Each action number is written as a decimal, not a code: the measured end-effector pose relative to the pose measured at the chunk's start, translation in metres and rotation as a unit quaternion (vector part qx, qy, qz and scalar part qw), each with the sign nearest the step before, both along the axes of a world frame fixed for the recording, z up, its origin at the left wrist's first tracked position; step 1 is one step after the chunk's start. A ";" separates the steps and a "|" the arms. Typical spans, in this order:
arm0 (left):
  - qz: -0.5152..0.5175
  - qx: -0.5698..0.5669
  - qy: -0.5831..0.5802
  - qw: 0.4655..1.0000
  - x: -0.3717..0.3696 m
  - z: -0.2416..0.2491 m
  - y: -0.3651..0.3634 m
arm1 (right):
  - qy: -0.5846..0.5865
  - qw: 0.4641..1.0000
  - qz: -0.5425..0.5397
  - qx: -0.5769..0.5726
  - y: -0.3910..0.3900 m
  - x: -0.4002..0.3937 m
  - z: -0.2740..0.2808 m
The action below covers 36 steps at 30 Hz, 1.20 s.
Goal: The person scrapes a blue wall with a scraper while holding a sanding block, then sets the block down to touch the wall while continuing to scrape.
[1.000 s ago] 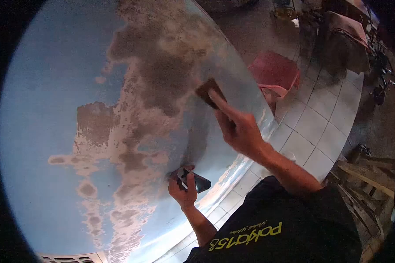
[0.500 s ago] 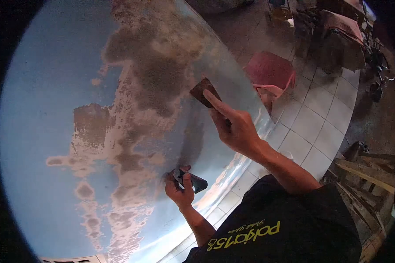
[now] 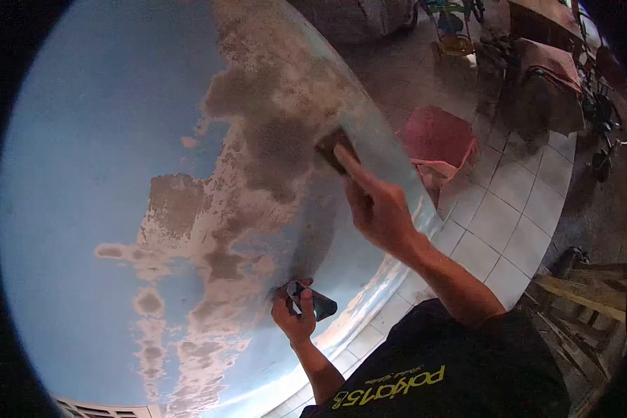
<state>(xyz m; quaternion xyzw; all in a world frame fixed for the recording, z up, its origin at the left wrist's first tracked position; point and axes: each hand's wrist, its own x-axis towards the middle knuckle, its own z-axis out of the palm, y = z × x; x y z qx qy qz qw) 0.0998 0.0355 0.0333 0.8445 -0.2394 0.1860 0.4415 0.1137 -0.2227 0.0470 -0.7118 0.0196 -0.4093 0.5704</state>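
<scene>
1. Head view: a large, curved, glossy light-blue panel (image 3: pixel 76 181) fills the left and middle, marked with pinkish-beige and grey-brown patches whose edges are ragged.
2. The person's right hand (image 3: pixel 383 209) reaches over the panel from the lower right, its fingers closed on a flat, dark-brown rectangular pad (image 3: pixel 327 147); one finger lies extended along the top of it.
3. That pad sits at the panel's upper middle, beside a broad grey-brown patch (image 3: pixel 277 150), and appears to lie against the surface, though blur softens its edges.
4. Lower down, the left hand (image 3: pixel 294 317) curls its fingers and thumb around a dark, smooth, tapering object (image 3: pixel 325 306) over the panel; what it is, I cannot tell.
5. The two hands are well apart, the right one higher in view.
6. A black shirt with yellow lettering (image 3: pixel 453 373) covers the person's body at the bottom.
7. Beyond the panel's right edge are a pink box-like item (image 3: pixel 435 136), pale square floor tiles (image 3: pixel 496 209) and, farther right, light wooden slats (image 3: pixel 584 297).
</scene>
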 end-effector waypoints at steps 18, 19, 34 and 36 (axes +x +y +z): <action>0.013 0.007 0.012 1.000 0.000 0.002 0.000 | 0.025 0.998 0.014 0.051 -0.006 -0.003 0.007; 0.010 0.008 0.007 1.000 -0.004 0.003 0.003 | 0.038 0.995 0.023 0.089 -0.007 -0.001 0.013; -0.042 0.042 0.036 0.998 -0.002 0.010 0.012 | 0.078 0.929 0.168 0.319 0.006 -0.020 0.058; -0.056 0.036 0.026 0.997 0.001 0.003 0.019 | 0.069 0.933 0.170 0.311 0.022 -0.023 0.052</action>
